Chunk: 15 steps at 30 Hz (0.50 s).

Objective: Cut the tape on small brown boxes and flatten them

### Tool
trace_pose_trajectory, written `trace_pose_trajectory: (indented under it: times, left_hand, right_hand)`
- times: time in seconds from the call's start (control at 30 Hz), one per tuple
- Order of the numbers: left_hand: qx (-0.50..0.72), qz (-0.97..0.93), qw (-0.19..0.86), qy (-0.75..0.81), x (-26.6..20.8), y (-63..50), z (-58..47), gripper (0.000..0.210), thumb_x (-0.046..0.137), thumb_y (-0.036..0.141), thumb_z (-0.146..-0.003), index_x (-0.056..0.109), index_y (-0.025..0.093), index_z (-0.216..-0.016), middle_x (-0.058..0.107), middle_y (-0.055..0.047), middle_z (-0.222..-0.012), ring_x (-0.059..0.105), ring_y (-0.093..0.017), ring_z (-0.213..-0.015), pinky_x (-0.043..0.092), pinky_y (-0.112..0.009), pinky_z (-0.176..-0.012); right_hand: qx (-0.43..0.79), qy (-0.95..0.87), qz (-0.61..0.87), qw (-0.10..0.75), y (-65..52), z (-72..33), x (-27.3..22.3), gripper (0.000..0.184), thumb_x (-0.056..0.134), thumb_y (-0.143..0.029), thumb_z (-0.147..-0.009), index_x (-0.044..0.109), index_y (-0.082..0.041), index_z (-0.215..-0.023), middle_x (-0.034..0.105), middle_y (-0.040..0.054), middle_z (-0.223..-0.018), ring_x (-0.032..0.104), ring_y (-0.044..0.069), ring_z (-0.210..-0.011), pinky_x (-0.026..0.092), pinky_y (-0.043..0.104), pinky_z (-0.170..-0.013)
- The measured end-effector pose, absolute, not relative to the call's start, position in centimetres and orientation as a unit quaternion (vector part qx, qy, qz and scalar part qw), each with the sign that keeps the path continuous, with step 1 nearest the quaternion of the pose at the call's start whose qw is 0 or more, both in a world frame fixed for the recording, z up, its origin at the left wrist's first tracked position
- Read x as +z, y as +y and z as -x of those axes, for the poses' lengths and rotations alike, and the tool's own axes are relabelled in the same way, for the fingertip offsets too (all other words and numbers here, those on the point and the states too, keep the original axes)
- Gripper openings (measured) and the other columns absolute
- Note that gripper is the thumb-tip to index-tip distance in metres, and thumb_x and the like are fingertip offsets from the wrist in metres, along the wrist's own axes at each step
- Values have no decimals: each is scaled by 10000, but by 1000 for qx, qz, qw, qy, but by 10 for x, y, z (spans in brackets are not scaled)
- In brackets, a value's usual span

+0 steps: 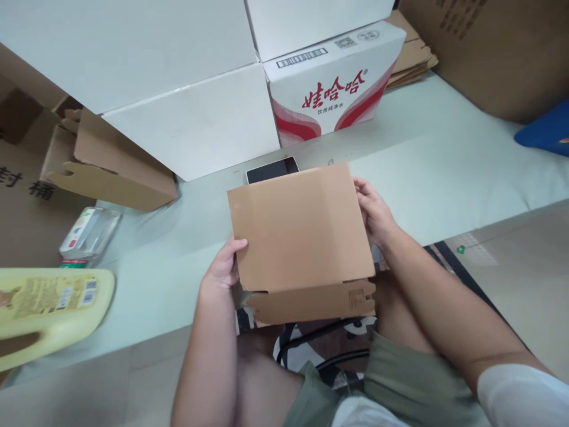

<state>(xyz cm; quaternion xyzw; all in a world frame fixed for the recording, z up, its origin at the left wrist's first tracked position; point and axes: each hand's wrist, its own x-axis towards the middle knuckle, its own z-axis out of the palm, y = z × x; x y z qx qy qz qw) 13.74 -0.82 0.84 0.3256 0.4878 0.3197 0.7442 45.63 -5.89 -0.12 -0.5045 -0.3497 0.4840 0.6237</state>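
Between my hands is a brown cardboard box [297, 231], partly folded, with a notched flap [311, 302] hanging along its near side. My left hand [224, 261] grips the left edge, its thumb on top and its fingers hidden underneath. At the upper right edge, my right hand [373, 210] is closed around the cardboard, with some fingers behind it. Just beyond the far edge, a dark-screened phone [272, 170] lies on the table, partly covered by the cardboard.
White cartons [195, 121] and a red-and-white water carton [333, 89] line the back. At left are a folded brown box [118, 160], a clear bottle [91, 231] and a yellow jug [57, 308]. Flat cardboard [411, 53] and a blue object [546, 130] are at right on the pale green table [457, 160].
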Motion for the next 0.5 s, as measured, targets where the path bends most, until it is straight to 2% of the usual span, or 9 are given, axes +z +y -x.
trace_pose_trajectory:
  times: [0.1,0.23,0.37,0.5]
  left_hand:
    - [275,-347,752,489,10,-11,-139,457,859,336,-531,701,190,-935,800,-105,-957,766,-325,-863,607,-378,-680]
    - [254,-363,745,499,13,-16,-143,565,894,319,-503,686,186,-1011,799,-83,-958,764,-300,-830,597,-363,-696]
    - [293,-367,723,507,17,-17,-151,622,920,419,-539,678,189,-1063,797,-95,-1005,771,-305,-847,614,-374,-699]
    - [356,-384,700,486,18,-16,-161,682,944,409,-563,658,221,-1152,789,-112,-1093,777,-311,-900,632,-372,-718]
  right_hand:
    - [488,-337,544,594,-61,-456,1,595,828,-506,-628,624,-313,-1153,729,10,-1003,684,198,-806,559,333,-667]
    - [505,-302,590,553,-65,-455,10,343,817,-410,-575,691,-240,-845,677,-9,-710,625,174,-628,501,308,-561]
    - [492,-280,627,535,-67,-449,20,184,783,-330,-615,650,-220,-678,619,-13,-600,546,142,-552,431,274,-498]
    - [540,-237,605,534,-65,-441,22,229,767,-320,-670,574,-221,-599,558,-17,-530,473,119,-484,407,275,-470]
